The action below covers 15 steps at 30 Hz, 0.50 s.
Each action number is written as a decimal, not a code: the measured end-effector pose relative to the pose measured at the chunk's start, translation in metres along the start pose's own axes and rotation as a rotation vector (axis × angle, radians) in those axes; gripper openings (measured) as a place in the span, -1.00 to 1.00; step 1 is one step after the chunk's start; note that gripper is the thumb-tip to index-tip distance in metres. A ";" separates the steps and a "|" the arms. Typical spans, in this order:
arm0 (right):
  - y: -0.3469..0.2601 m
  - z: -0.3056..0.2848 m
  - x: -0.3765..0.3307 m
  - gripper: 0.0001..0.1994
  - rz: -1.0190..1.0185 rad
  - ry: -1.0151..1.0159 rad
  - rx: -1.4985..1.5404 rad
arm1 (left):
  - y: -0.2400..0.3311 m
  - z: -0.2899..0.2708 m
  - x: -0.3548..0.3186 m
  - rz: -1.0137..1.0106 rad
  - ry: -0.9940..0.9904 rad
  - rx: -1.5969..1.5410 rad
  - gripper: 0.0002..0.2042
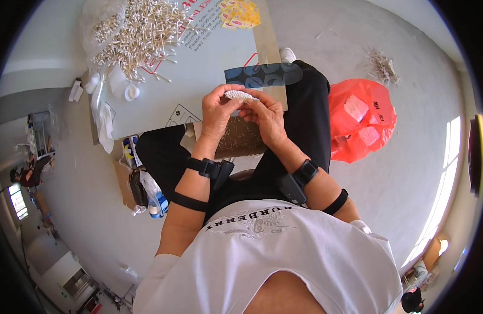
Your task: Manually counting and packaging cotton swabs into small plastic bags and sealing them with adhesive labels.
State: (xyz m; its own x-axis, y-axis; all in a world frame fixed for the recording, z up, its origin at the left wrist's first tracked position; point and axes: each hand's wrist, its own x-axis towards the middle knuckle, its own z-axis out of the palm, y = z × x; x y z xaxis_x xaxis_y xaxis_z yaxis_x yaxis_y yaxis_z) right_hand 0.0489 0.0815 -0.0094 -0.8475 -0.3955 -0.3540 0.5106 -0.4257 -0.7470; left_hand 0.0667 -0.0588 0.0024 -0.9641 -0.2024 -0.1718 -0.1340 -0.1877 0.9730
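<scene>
Just beyond both hands (241, 112), a blue patterned packet (262, 75); right, a red bag (362, 118).

swab bundle (238, 94) between both hands | swab heap (142, 31) ahead-left | bag (362, 118) right

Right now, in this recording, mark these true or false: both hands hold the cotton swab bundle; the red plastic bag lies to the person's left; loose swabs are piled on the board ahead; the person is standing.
1. Both hands hold the bundle of cotton swabs: true; left hand and right hand pinch it together.
2. The red plastic bag lies to the person's left: false; it lies on the floor to the right.
3. Loose swabs are piled on the board ahead: true.
4. The person is standing: false; they sit, knees bent.
</scene>
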 end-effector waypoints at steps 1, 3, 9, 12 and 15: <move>0.002 -0.001 0.000 -0.72 0.006 0.000 0.001 | -0.001 0.003 -0.001 -0.005 0.003 0.001 -0.78; 0.005 -0.004 -0.001 -0.72 0.010 0.025 0.039 | -0.005 0.009 -0.004 0.066 0.025 0.012 -0.75; 0.008 -0.009 0.001 -0.69 0.105 0.048 0.265 | -0.015 0.016 -0.005 0.057 0.007 0.106 -0.70; 0.003 -0.006 0.000 -0.72 0.165 0.101 0.366 | -0.015 0.021 -0.004 0.045 0.023 0.130 -0.68; 0.008 -0.012 0.002 -0.73 0.232 0.099 0.542 | -0.019 0.023 -0.002 0.131 0.011 0.192 -0.66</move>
State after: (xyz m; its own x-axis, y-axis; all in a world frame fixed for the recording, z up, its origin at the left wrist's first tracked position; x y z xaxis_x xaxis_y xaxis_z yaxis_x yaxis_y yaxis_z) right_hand 0.0497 0.0871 -0.0232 -0.7014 -0.4607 -0.5438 0.6626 -0.7027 -0.2593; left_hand 0.0663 -0.0326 -0.0117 -0.9738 -0.2234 -0.0428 -0.0500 0.0268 0.9984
